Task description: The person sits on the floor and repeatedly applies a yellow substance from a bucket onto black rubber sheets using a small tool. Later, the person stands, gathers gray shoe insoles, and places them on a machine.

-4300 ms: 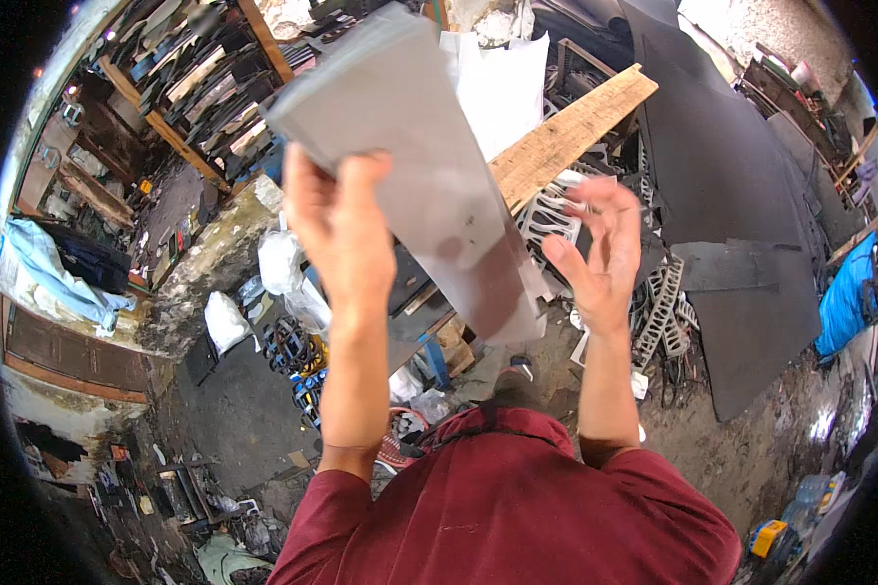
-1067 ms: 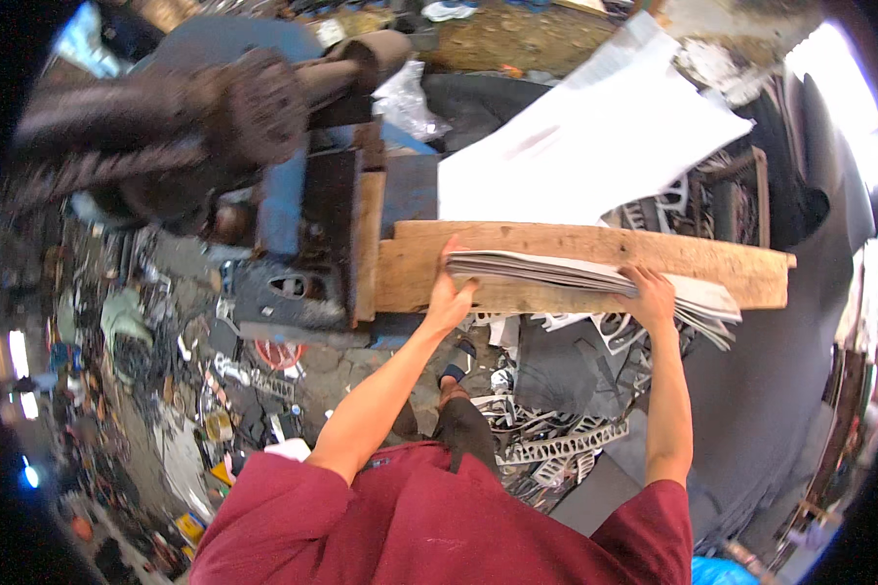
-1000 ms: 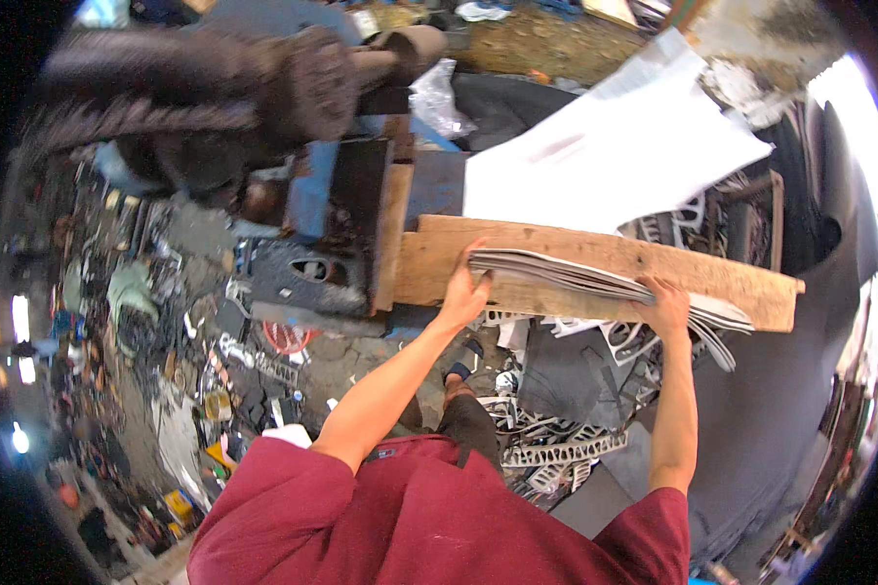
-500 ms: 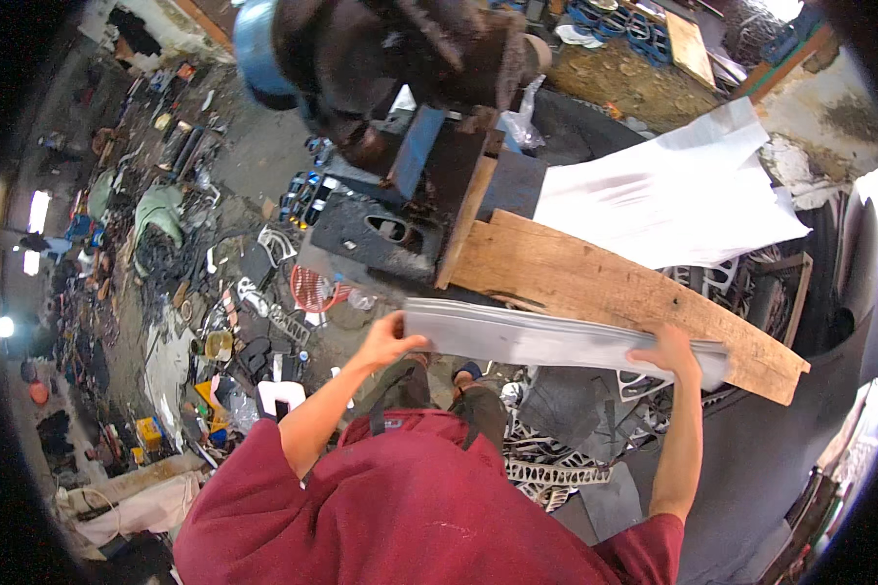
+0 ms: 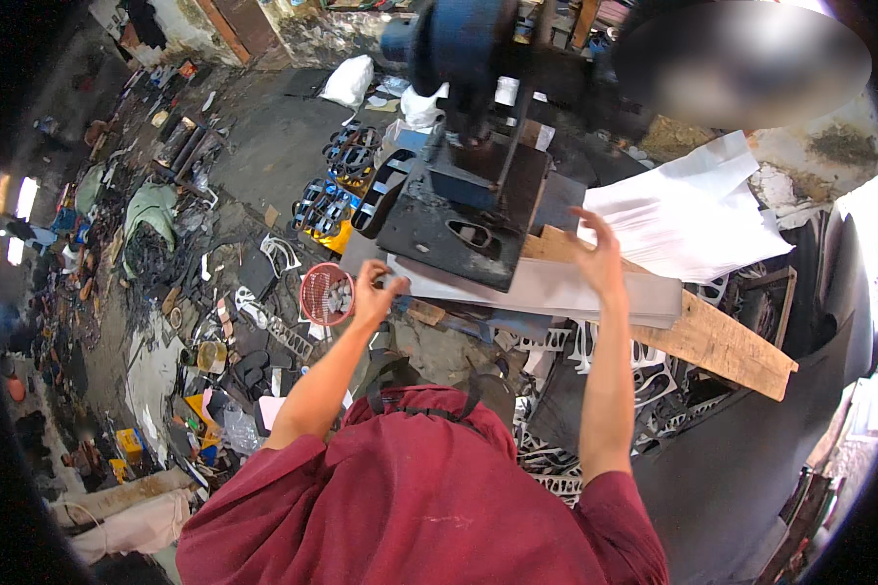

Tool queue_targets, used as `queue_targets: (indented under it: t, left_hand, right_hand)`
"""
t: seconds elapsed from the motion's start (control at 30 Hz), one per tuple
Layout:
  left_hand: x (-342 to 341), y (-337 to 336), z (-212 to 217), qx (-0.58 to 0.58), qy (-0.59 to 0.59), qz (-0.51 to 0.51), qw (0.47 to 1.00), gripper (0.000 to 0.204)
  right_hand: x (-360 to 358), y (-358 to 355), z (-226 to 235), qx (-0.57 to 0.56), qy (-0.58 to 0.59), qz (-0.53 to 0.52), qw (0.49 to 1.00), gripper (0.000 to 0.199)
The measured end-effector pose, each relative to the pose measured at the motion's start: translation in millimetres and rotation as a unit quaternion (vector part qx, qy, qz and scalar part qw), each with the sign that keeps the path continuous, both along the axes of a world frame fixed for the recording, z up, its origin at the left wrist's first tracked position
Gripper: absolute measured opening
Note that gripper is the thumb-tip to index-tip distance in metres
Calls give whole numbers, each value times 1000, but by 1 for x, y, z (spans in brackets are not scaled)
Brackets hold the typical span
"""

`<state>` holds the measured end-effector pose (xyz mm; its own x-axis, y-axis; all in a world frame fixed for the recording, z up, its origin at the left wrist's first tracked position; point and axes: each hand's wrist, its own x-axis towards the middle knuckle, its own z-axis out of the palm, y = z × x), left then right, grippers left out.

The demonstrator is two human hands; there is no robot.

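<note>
A stack of long grey sheets (image 5: 634, 295) lies across a wooden plank (image 5: 722, 346), partly hidden beneath the dark slotted plate (image 5: 429, 229) of a heavy machine. My left hand (image 5: 373, 292) is at the stack's left end, its fingers curled close to a pale edge; what lies between them is too small to make out. Raised over the sheets, my right hand (image 5: 600, 255) has its fingers spread and holds nothing.
Large white sheets (image 5: 678, 210) are piled beyond the plank. A red mesh basket (image 5: 328, 294) with small pieces stands left of my left hand. Strappy sandal-like pieces (image 5: 324, 207) sit past it. White cut-out scraps (image 5: 639, 375) litter the floor below the plank.
The grey stack has gone from between both hands onto the plank, sliding left beneath the machine plate. My right hand has let go and risen. The view has shifted, showing more beyond the machine.
</note>
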<state>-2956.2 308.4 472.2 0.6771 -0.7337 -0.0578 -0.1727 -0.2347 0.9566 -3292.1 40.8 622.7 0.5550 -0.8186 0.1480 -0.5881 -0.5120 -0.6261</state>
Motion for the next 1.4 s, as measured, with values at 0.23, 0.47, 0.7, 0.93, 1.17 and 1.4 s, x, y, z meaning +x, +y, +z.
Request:
queue_targets:
  t: [0.23,0.47,0.7,0.93,1.17,1.4]
  left_hand:
    - [16,1,2,-36,104,-153,982,22]
    - [49,-10,24,59,371,-212,902,35]
    - [60,-5,33,78,420,-219,877,47]
    - [68,14,20,124,559,-140,808,59]
    - [65,15,23,121,531,-144,826,62]
    - [67,12,24,115,412,-190,884,52]
  right_hand:
    - [115,97,17,-96,14,17,995,38]
    - [151,147,7,-51,59,-162,984,19]
    - [185,205,-10,-90,-118,-256,955,18]
    - [242,288,-61,119,-207,-314,919,24]
    - [259,269,-78,64,-125,-292,946,32]
    - [271,290,-80,309,-381,-538,685,99]
